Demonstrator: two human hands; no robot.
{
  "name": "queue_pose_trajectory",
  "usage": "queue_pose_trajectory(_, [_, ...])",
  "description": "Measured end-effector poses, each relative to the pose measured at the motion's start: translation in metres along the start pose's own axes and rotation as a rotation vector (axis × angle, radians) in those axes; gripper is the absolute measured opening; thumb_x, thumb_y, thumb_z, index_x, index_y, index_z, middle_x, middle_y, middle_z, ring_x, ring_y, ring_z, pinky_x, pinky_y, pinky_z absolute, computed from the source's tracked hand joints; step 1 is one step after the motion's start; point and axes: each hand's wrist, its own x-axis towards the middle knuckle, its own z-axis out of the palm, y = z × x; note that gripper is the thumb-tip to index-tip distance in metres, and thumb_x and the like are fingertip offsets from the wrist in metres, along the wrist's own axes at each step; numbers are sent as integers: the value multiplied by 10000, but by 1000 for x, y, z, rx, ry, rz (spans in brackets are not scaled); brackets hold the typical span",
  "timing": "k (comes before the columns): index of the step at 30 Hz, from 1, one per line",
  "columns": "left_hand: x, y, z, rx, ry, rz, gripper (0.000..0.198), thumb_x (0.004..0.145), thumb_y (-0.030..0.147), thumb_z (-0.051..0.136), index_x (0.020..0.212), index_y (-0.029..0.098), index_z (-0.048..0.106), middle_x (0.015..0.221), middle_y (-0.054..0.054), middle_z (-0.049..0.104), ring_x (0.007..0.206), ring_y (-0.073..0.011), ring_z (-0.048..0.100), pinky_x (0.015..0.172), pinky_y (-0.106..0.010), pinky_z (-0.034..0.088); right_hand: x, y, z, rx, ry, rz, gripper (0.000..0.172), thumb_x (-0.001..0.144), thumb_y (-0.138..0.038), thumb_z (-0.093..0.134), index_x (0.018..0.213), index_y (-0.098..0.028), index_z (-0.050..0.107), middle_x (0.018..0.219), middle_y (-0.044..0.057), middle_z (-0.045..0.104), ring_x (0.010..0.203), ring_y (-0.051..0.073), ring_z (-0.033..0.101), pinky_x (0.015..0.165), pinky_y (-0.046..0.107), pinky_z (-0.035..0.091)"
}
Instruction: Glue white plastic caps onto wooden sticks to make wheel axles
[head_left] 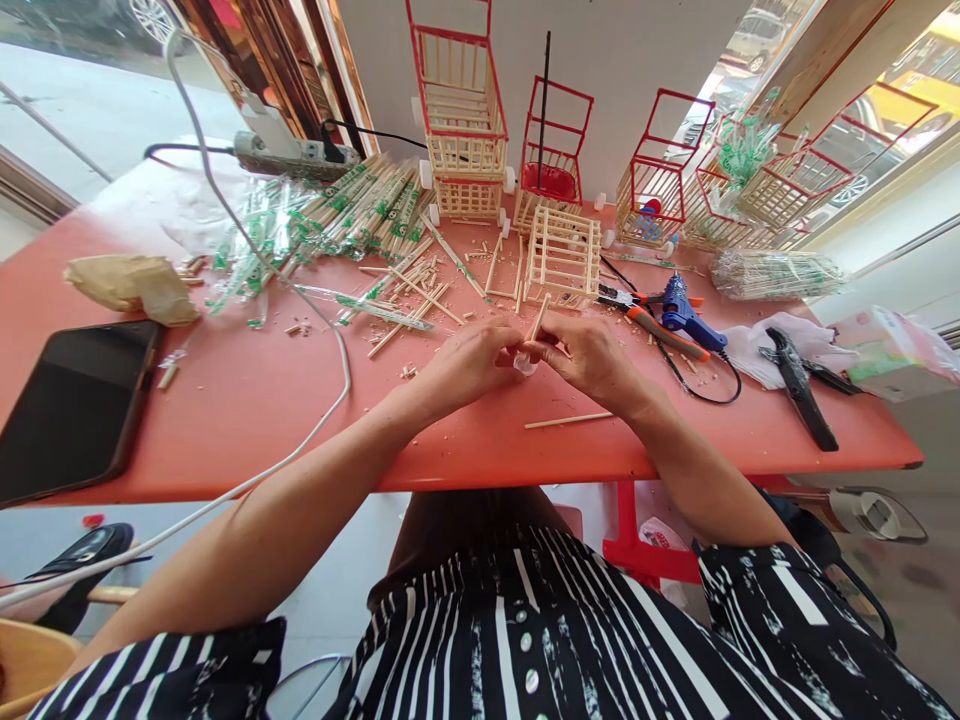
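Both my hands meet over the middle of the red table (pixel 247 400). My left hand (pixel 469 362) is closed in a pinch on a small clear cap-like piece (pixel 525 366). My right hand (pixel 589 358) is closed too, its fingers pinching a short wooden stick (pixel 539 318) that points up and away from me. The two hands touch at the fingertips. A single thin stick (pixel 568 420) lies on the table just in front of my right wrist.
A stick-lattice frame (pixel 564 254) stands behind my hands, with red-framed stick baskets (pixel 459 110) along the wall. Wrapped chopsticks (pixel 360 210) pile at the left. A blue glue gun (pixel 684 312), pliers (pixel 637 305), black cutters (pixel 801 385), a phone (pixel 75 405) and a white cable (pixel 330 350) lie around.
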Motion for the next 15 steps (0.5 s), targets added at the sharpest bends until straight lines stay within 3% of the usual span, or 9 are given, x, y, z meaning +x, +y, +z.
queue_pose_trajectory(10, [0, 0, 1, 1, -2, -6, 97, 785, 193, 695, 719, 168, 630, 813, -19, 641, 770, -164, 588, 739, -265, 418, 0, 1, 1, -2, 14, -25, 210, 975, -311, 620, 800, -200, 585, 748, 6, 653, 678, 148, 566, 651, 264, 363])
queue_pose_trajectory(13, [-1, 1, -2, -13, -19, -6, 26, 772, 181, 685, 773, 174, 660, 824, -17, 655, 793, -173, 608, 745, -261, 435, 0, 0, 0, -12, 25, -25, 234, 986, -336, 613, 796, -202, 589, 738, 6, 646, 668, 144, 548, 643, 264, 358])
queue_pose_trajectory(15, [-1, 1, -5, -17, -42, -7, 97, 760, 170, 675, 855, 178, 692, 862, -19, 677, 822, -183, 625, 771, -264, 455, 0, -1, -4, -12, 48, -29, 268, 997, -374, 607, 793, -199, 600, 722, 5, 646, 643, 136, 528, 635, 265, 355])
